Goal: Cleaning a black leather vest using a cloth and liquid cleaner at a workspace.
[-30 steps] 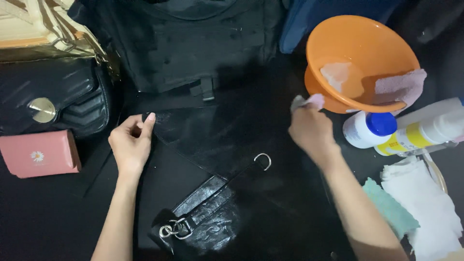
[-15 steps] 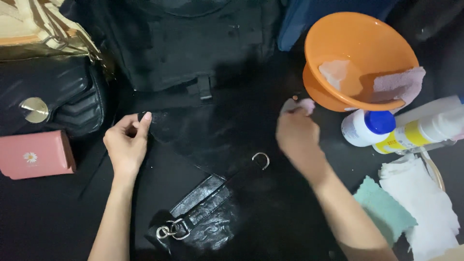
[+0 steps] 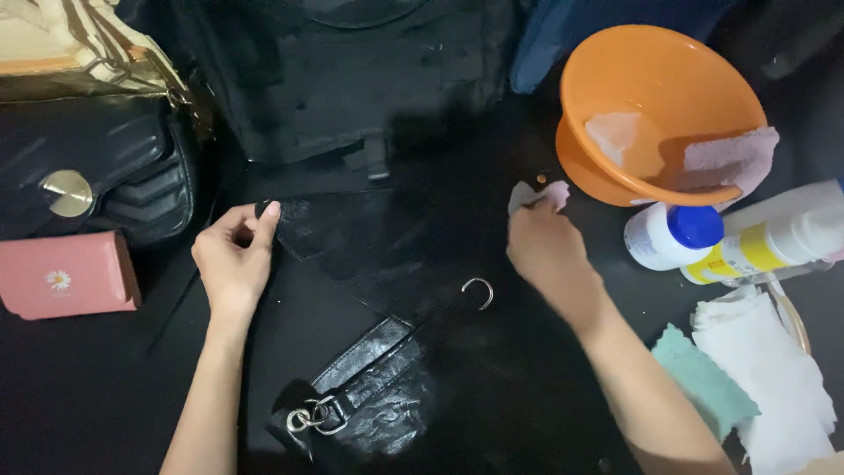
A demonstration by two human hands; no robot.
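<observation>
Your left hand (image 3: 233, 264) pinches the black bag's (image 3: 369, 255) corner mid-table while your right hand (image 3: 545, 251) grips 1 pink cloth (image 3: 532, 195) near the orange bowl (image 3: 607, 180); a wide wipe could tip it.

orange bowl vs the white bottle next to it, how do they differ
The orange bowl sits open side up, tilted, with a pink cloth draped over its rim; the white bottle lies on its side, closed by a blue cap. The bowl is wide and round, the bottle long and narrow. Both look like plastic.
</observation>
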